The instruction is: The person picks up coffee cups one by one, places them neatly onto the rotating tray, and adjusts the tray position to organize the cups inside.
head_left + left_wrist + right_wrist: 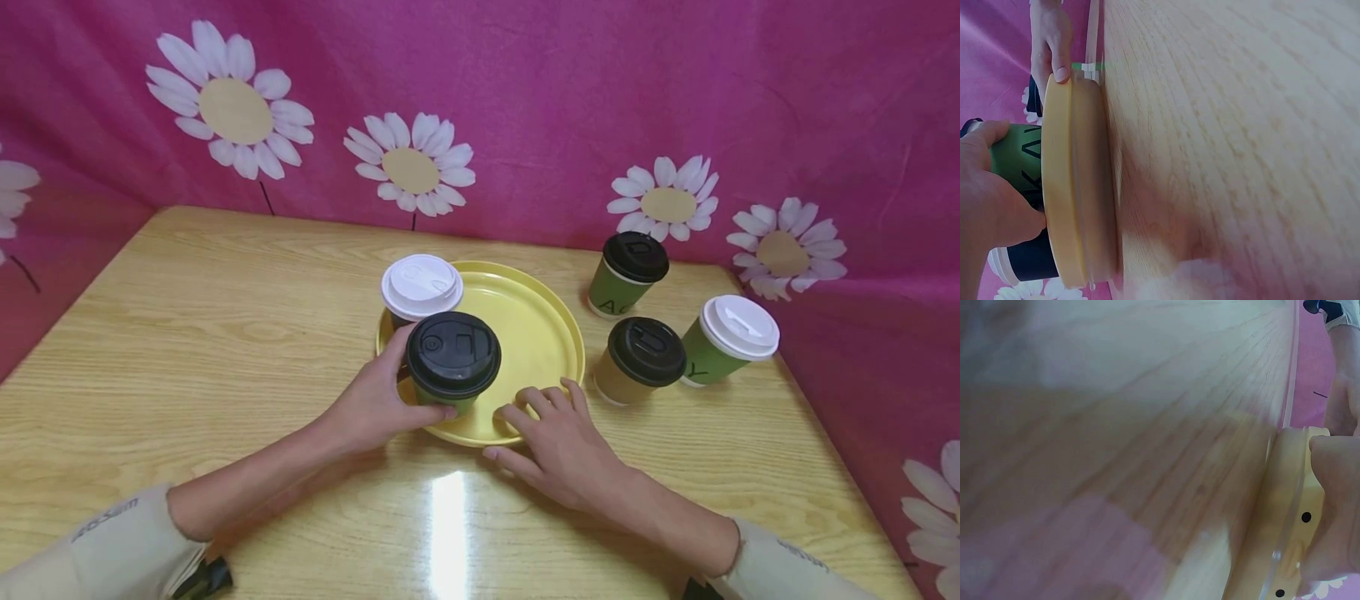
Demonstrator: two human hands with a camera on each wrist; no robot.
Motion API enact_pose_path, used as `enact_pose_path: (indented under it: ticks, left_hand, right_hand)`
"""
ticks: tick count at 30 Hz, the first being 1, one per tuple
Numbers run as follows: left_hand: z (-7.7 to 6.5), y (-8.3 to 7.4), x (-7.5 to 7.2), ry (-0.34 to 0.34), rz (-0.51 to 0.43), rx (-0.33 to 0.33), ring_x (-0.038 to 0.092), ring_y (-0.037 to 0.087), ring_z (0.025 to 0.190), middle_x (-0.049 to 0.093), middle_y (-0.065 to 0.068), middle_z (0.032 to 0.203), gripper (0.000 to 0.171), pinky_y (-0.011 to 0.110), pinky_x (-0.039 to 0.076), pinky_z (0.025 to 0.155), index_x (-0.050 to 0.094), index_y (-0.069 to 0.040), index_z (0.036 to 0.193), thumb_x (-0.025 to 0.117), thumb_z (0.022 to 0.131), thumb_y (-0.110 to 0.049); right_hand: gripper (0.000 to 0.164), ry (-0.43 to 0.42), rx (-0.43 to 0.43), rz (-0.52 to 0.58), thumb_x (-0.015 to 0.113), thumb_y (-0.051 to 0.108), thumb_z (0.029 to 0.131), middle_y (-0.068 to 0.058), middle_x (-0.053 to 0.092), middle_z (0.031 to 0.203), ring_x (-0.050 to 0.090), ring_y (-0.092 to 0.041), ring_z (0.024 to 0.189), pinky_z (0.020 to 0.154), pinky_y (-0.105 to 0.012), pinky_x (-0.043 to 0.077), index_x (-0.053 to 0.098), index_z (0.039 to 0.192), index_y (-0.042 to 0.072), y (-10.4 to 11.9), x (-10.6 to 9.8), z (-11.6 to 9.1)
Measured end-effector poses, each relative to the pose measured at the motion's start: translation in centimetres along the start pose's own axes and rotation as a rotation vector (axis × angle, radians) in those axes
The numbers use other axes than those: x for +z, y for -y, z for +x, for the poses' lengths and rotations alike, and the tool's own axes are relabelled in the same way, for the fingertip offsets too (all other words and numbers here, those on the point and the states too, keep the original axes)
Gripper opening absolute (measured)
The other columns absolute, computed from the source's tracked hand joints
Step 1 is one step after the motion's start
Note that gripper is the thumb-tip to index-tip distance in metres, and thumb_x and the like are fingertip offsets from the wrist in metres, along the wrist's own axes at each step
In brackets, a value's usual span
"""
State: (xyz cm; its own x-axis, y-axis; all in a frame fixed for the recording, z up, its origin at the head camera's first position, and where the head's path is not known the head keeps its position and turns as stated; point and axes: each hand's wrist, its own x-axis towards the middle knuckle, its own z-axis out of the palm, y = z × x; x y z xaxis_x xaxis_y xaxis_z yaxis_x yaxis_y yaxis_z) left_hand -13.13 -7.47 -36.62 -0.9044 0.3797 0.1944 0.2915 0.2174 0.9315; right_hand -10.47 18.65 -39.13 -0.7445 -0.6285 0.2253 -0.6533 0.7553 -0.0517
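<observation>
Gripping black-lidded green paper cup point(453, 358) w/ L hand point(372, 404) by near-L edge of yellow tray point(540, 337); straddling near-R edge w/ R hand point(567, 443), fingers loosely bent

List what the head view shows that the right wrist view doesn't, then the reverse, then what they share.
Head only: the black-lidded green cup held in the left hand, the white-lidded cup behind it on the yellow tray, and three more cups to the tray's right.
Right wrist only: two black dots on the tray's outer wall.
Both: the tray, right hand, left forearm, wooden table and pink cloth.
</observation>
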Motion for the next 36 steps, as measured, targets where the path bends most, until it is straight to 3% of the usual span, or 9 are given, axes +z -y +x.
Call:
enact_pose_path:
  ticks: [11,20,30,36]
  left_hand:
    - [0.14,0.01,-0.05,0.010,0.042,-0.027,0.047,0.025,0.132,0.051,0.007,0.142,0.093,0.042,0.035,0.111,0.039,-0.008,0.147,0.090,0.069,-0.007]
    - [0.24,0.24,0.13,0.001,0.040,0.013,0.047,0.023,0.131,0.051,0.009,0.141,0.089,0.040,0.036,0.111,0.043,-0.004,0.144,0.090,0.068,-0.004]
    - [0.03,-0.03,0.13,-0.021,0.034,-0.046,0.048,0.025,0.133,0.051,0.009,0.142,0.092,0.039,0.035,0.111,0.037,-0.005,0.144,0.089,0.068,-0.002]
    - [-0.04,-0.05,0.15,-0.031,0.032,-0.048,0.048,0.025,0.132,0.053,0.010,0.141,0.089,0.039,0.036,0.111,0.039,-0.005,0.141,0.089,0.068,-0.002]
  right_hand:
    - [0.042,0.005,0.005,0.002,0.058,0.058,0.093,-0.003,0.056,0.102,0.054,-0.031,0.099,0.104,-0.060,0.026,0.065,0.110,0.020,0.03,-0.13,0.06]
    - [0.043,-0.004,0.003,-0.001,0.058,0.059,0.093,-0.003,0.056,0.102,0.054,-0.031,0.099,0.104,-0.059,0.027,0.065,0.109,0.020,-0.02,-0.08,0.04]
    - [0.041,-0.003,0.004,-0.007,0.058,0.058,0.093,-0.003,0.056,0.102,0.054,-0.031,0.098,0.104,-0.059,0.027,0.065,0.108,0.020,-0.01,0.01,0.01]
    - [0.042,-0.012,-0.004,-0.008,0.059,0.059,0.093,-0.002,0.056,0.100,0.054,-0.030,0.097,0.103,-0.059,0.028,0.065,0.107,0.020,-0.02,0.05,0.04]
